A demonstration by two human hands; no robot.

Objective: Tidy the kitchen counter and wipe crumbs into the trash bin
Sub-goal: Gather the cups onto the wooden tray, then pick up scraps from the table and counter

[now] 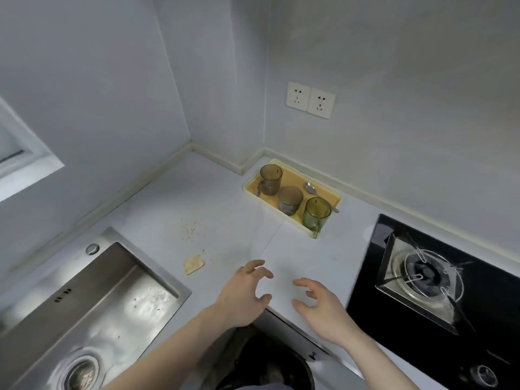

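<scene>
On the pale counter (219, 204), a patch of fine crumbs (189, 229) lies left of centre, and a larger cracker piece (193, 264) rests nearer the front beside the sink. My left hand (246, 294) and my right hand (320, 308) hover side by side above the counter's front edge, fingers loosely spread, holding nothing. Below them, a dark round trash bin (270, 364) shows under the counter edge. At the back right a yellow tray (292, 175) holds a brown mug (270, 180), a brown jar (290, 199), a green mug (316, 218) and a spoon (315, 192).
A steel sink (92, 305) fills the lower left, with bits of debris on its floor. A black gas hob (439, 280) takes the right side. Two wall sockets (311, 99) sit above the tray. Walls close the corner at the back.
</scene>
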